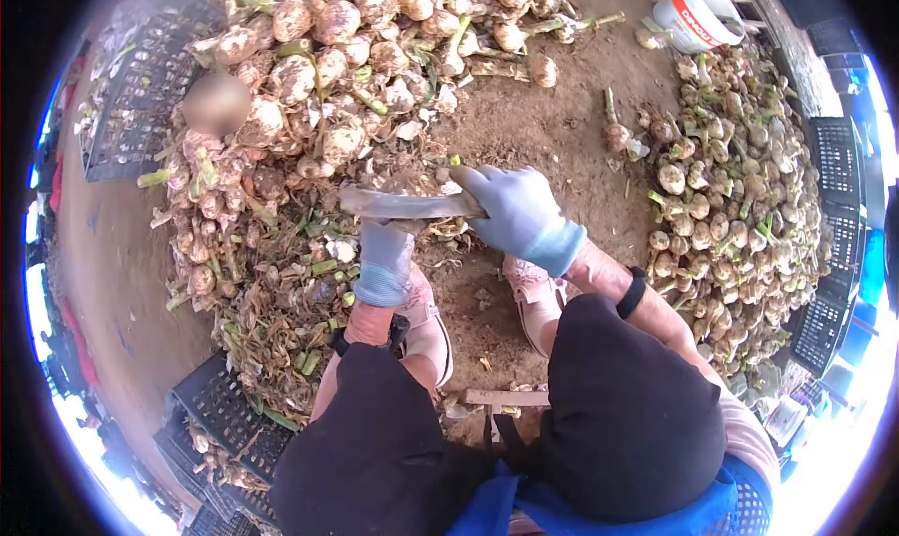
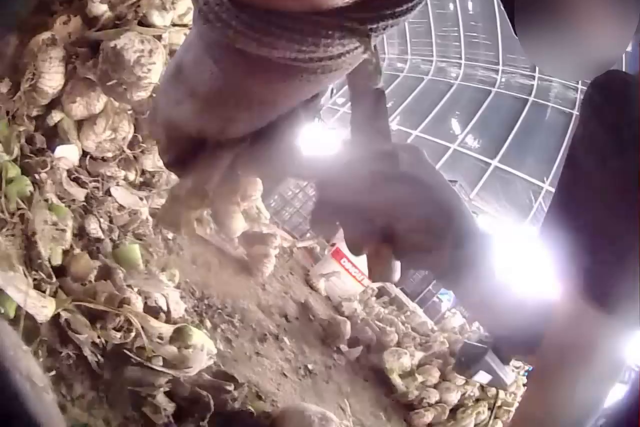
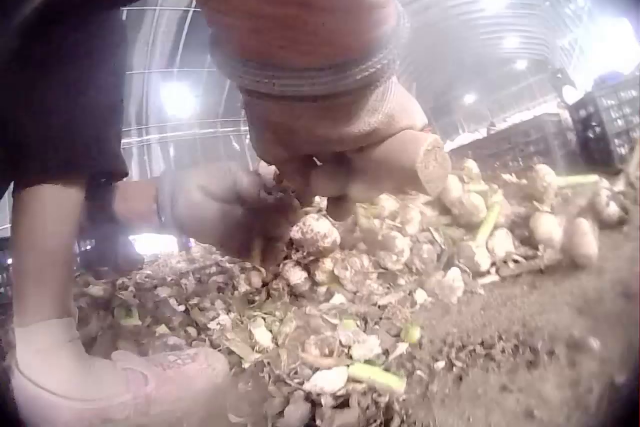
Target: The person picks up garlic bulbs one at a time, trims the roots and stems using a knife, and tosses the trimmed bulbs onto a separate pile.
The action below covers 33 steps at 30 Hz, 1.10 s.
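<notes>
Head view, centre of frame: the right hand [image 1: 520, 216], in a blue glove, is closed round the handle of a knife [image 1: 403, 204]. The long grey blade lies level and points toward the left of the frame. In the right wrist view the same hand is clenched on the wooden handle [image 3: 405, 165], whose cut end sticks out to the right.

The left hand [image 1: 384, 260], in a grey-blue glove, sits directly below the blade with its fingertips up against it. In the right wrist view its fingers are curled and pinch a garlic bulb [image 3: 314, 235] at the tips. In the head view the blade hides that bulb.

Both hands are held above the dirt floor [image 1: 543, 115], between the person's knees. Two pink shoes [image 1: 431, 321] stand just below the hands.

A large heap of stalked garlic [image 1: 309, 58] fills the upper left. Below it, at left of centre, is a litter of cut stalks and skins [image 1: 281, 302]. A second heap of trimmed bulbs [image 1: 730, 190] runs down the right side. A white bucket [image 1: 698, 14] lies tipped at the upper right. One black crate [image 1: 140, 87] lies at the upper left and another black crate [image 1: 229, 414] at the lower left.
</notes>
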### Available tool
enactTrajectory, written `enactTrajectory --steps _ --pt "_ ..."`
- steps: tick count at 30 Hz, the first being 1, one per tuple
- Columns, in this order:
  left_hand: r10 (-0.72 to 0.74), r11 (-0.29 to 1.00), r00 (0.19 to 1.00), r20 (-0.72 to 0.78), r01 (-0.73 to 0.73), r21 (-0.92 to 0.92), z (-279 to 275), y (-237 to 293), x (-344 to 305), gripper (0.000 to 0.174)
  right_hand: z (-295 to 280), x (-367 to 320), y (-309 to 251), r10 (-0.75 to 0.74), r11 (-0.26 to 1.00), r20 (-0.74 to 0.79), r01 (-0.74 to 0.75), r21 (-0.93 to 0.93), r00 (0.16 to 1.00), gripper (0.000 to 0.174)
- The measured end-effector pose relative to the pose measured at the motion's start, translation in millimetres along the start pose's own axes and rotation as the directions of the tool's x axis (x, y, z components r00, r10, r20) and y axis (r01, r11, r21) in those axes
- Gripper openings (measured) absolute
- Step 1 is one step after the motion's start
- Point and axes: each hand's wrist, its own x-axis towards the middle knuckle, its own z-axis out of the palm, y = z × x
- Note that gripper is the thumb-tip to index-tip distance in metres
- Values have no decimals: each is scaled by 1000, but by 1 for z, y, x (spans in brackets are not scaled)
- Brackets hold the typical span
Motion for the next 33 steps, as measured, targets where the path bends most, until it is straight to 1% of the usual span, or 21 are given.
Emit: enactTrajectory --steps 1,3,7,9,10,13,14,15,17,19,20,21,23,25,26,27,29,30,31,32,33 --pt "-5 1000 1000 3 5 0 7 4 -2 17 -1 1 -3 5 1000 1 -5 1 1000 41" --pt "153 815 987 58 -159 557 19 15 -4 20 -6 4 -9 -15 995 102 24 -94 995 40" --pt "147 739 980 136 -200 643 -3 -16 0 26 2 2 -11 0 987 127 21 -159 992 44" --pt "233 267 896 378 -433 861 -4 -12 -8 31 10 2 -3 -18 990 111 33 -137 994 45" --pt "227 416 915 333 -401 817 -2 -5 -10 32 14 2 0 -39 992 97 50 -113 995 47" --pt "179 392 897 404 -442 807 0 4 -12 29 18 1 6 -126 985 56 132 -112 990 46" --pt "394 114 736 550 -634 765 -3 0 -9 25 21 1 8 -127 985 57 133 -112 990 46" --pt "395 113 735 551 -634 765 0 3 -10 25 23 3 10 -129 989 26 131 -72 991 33" --pt "162 684 935 316 -338 647 9 11 -12 19 29 4 19 -115 993 -29 114 -37 993 21" --pt "140 728 945 297 -301 616 -1 2 -14 16 39 -5 41 90 996 -23 -90 25 996 14" --pt "32 962 979 201 -85 260 1 17 -15 16 49 -15 78 285 958 -57 -285 3 957 13" --pt "-114 977 982 150 138 -161 -1 25 -17 15 55 -24 109 462 886 -87 -464 -8 883 12" --pt "17 993 992 123 -2 -121 -4 6 -7 16 31 -38 98 591 805 -148 -572 155 793 17" --pt "172 925 983 -65 -139 353 9 -6 2 17 37 -38 77 254 918 -260 -148 367 931 36" --pt "171 864 984 42 -171 473 18 1 2 18 16 -25 40 363 675 97 -333 659 927 38" --pt "275 507 916 291 -396 766 22 10 3 19 14 -19 16 237 488 106 -213 847 966 41" --pt "76 51 900 428 -432 900 32 23 3 27 31 -9 7 208 644 228 -309 700 951 37" --pt "75 39 901 427 -431 902 28 21 7 27 29 -4 6 248 445 269 -356 822 931 33" --pt "385 61 809 445 -503 862 22 17 13 28 26 2 7 271 224 321 -384 896 908 30" --pt "651 62 642 405 -577 815 17 12 15 31 20 1 11 382 178 360 -450 875 851 28" --pt "645 67 650 401 -570 819 17 16 10 31 22 -1 20 411 14 437 -485 874 800 23"
